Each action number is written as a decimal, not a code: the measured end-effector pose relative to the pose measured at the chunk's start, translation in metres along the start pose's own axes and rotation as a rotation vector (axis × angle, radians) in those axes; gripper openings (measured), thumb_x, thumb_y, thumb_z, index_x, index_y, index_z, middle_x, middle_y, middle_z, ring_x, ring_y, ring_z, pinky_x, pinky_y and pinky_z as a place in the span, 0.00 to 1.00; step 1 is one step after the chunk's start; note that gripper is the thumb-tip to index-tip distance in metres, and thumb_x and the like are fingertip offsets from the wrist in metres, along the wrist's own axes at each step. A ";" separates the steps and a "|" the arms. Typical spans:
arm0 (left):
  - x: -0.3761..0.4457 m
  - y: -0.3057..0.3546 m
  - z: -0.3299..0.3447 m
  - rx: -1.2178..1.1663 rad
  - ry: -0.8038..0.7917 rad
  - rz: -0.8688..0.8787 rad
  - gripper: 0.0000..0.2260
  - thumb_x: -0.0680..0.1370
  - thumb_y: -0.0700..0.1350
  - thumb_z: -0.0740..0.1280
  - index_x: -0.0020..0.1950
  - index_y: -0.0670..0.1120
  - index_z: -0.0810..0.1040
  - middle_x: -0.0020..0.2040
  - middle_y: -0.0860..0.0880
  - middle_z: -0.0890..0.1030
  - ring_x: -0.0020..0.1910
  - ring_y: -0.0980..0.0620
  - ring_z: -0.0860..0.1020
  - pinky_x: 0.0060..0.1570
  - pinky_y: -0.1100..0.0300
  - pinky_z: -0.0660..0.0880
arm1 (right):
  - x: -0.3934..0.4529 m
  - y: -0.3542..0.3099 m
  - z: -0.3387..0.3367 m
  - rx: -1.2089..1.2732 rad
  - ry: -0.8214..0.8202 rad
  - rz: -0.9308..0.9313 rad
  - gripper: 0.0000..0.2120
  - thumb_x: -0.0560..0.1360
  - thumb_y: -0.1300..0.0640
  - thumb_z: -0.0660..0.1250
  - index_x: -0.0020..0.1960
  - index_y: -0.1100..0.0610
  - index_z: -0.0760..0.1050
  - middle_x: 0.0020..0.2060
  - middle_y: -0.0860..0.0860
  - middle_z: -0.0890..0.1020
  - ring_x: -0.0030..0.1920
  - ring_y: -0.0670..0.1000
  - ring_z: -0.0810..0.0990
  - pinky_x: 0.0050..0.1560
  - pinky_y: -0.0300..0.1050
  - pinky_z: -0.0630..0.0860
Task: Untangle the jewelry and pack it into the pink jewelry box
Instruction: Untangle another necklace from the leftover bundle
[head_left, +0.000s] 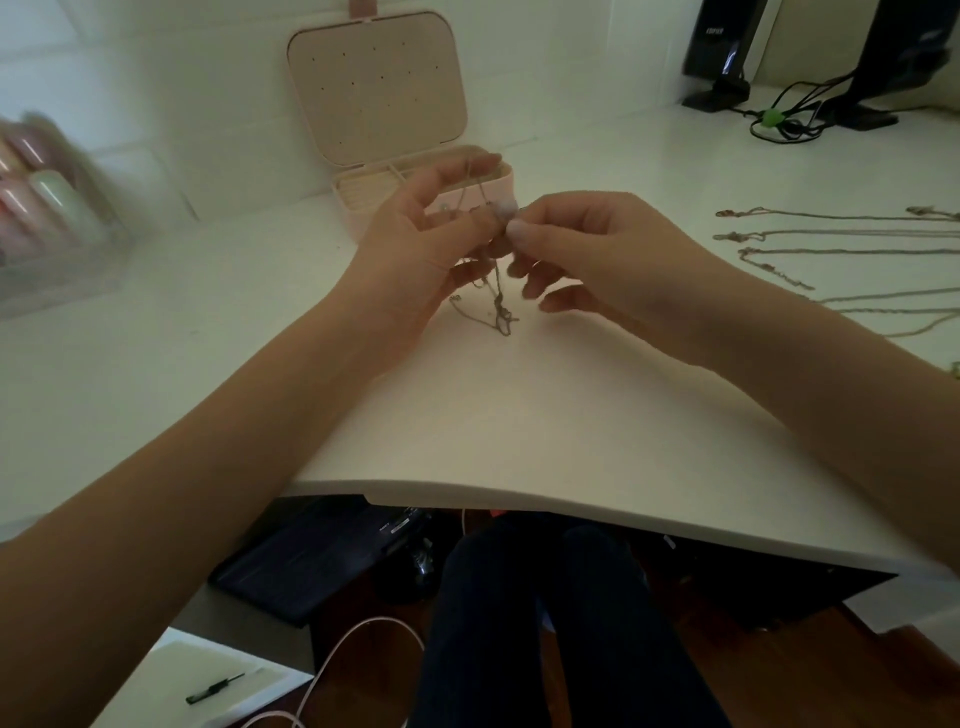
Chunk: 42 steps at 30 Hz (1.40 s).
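Your left hand (431, 244) and right hand (582, 244) met above the white bench (519, 415), each grip closed in a fingertip pinch on the tangled chain (493, 291). Its knotted end hung down to touch the bench between your wrists. Just behind them stood the pink box (363, 192), lid up. More chains (831, 249) lay straightened out, well apart to your right.

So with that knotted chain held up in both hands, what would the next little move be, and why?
Probably ease the strands apart: the left hand and right hand both pinch the tangled chain, whose knot hangs near the white desk. The pink jewelry box sits open, waiting.
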<state>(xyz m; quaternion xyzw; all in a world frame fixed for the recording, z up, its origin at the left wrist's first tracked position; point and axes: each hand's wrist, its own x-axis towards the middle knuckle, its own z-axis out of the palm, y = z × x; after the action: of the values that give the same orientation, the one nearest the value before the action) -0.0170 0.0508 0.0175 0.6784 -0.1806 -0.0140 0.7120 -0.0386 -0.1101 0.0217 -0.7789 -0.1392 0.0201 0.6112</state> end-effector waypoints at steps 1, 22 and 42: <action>-0.001 0.000 0.000 0.024 0.007 0.011 0.12 0.78 0.37 0.66 0.58 0.49 0.75 0.42 0.42 0.76 0.37 0.53 0.76 0.44 0.61 0.75 | -0.001 0.000 0.001 0.041 -0.046 0.017 0.12 0.78 0.55 0.65 0.53 0.64 0.79 0.39 0.52 0.80 0.37 0.45 0.79 0.40 0.39 0.76; -0.006 0.009 0.007 0.270 0.165 -0.048 0.08 0.79 0.51 0.66 0.45 0.48 0.81 0.29 0.51 0.70 0.26 0.57 0.77 0.21 0.68 0.56 | 0.003 0.001 -0.002 0.334 0.034 0.034 0.08 0.80 0.58 0.62 0.43 0.57 0.71 0.32 0.51 0.79 0.34 0.48 0.80 0.43 0.42 0.80; -0.005 0.006 0.005 0.213 0.026 -0.149 0.12 0.79 0.48 0.66 0.39 0.44 0.81 0.23 0.54 0.63 0.26 0.55 0.65 0.19 0.69 0.54 | 0.004 -0.006 -0.008 0.754 -0.008 0.246 0.10 0.80 0.58 0.61 0.41 0.58 0.70 0.24 0.47 0.64 0.25 0.44 0.65 0.31 0.35 0.71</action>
<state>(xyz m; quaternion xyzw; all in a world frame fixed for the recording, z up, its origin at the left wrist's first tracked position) -0.0246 0.0480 0.0217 0.7618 -0.1211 -0.0387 0.6352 -0.0347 -0.1154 0.0296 -0.5107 -0.0299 0.1460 0.8467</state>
